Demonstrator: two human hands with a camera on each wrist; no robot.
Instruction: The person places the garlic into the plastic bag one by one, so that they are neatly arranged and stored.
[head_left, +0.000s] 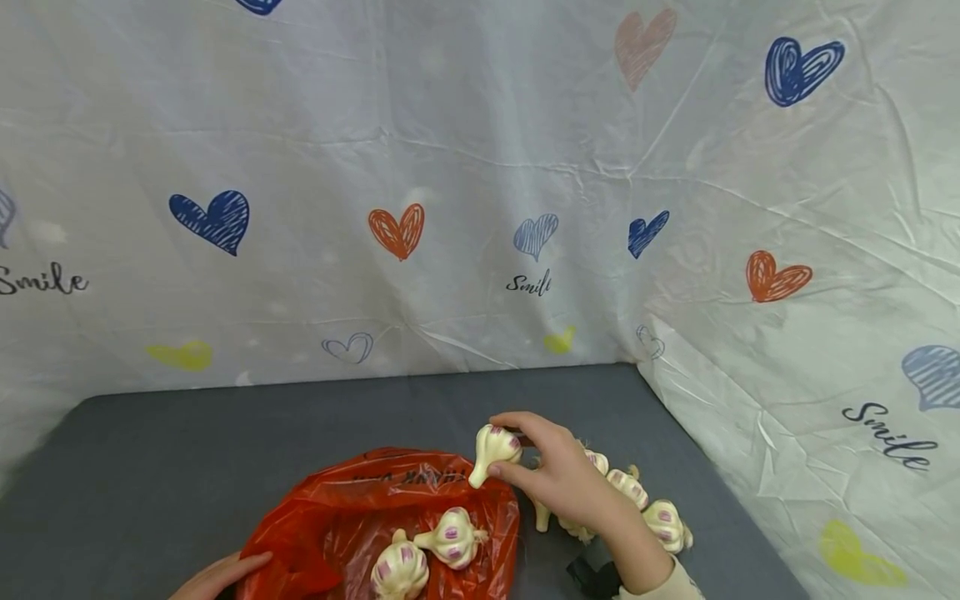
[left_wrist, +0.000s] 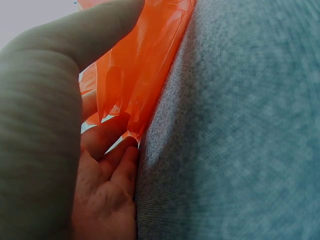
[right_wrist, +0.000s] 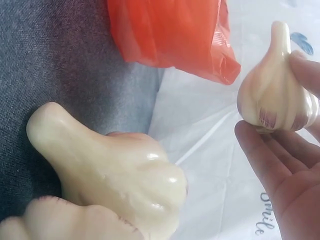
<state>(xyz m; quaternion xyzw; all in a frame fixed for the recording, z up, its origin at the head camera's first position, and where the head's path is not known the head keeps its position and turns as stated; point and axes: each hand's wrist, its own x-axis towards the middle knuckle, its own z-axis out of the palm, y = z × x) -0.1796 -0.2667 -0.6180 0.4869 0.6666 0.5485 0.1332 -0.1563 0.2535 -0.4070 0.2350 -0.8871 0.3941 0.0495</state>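
My right hand (head_left: 573, 479) pinches a garlic bulb (head_left: 498, 450) between thumb and fingertips, over the right rim of a red plastic bag (head_left: 360, 492). In the right wrist view the held garlic bulb (right_wrist: 275, 95) shows a pale stem and purple patches, and the bag (right_wrist: 170, 35) is beside it. Two garlic bulbs lie inside the bag, one near the front (head_left: 401, 568) and another (head_left: 453, 537) to its right. With thumb and fingers, my left hand (head_left: 225, 575) holds the bag's left edge. The left wrist view shows its fingers around the thin plastic (left_wrist: 145, 55).
Several more garlic bulbs (head_left: 666, 527) lie on the dark grey cloth (head_left: 247, 425) right of the bag, partly behind my right arm. A black object (head_left: 592, 577) sits by the right wrist. White sheeting with printed hearts (head_left: 465, 167) hangs behind and at the right.
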